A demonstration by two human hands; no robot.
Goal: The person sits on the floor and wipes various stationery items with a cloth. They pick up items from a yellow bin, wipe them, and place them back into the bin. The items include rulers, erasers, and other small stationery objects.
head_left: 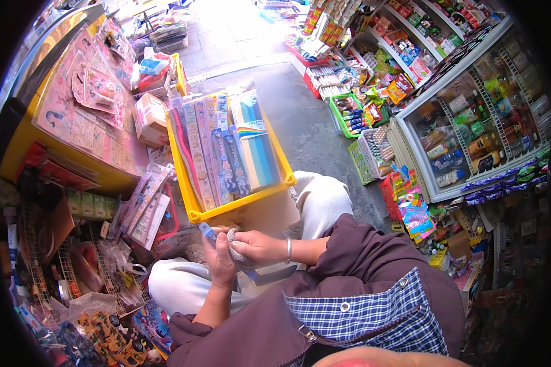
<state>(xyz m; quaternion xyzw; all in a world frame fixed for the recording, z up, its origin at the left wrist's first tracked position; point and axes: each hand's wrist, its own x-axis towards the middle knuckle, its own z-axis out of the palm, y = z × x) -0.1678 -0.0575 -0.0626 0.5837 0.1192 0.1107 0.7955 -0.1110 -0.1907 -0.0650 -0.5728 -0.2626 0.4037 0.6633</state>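
Note:
Over my lap, my left hand [220,262] is closed round a thin light-blue ruler [207,231], whose rounded end with a hole sticks out above the fingers. Its other end shows below the hands; the middle is hidden by them. My right hand [257,246] pinches a crumpled grey cloth [232,243] and presses it against the ruler, close beside the left fingers. Just beyond my hands stands a yellow plastic crate [239,204], filled with flat packs of patterned rulers [217,156] and a striped blue-and-white pack [255,147].
To the left are a pink-covered yellow display [73,116], a small cardboard box [151,119] and packed goods [144,208]. A glass-door fridge [480,116] with bottles stands at right, beside a green basket [347,115] and a white basket [375,150]. Grey floor [300,128] stretches ahead.

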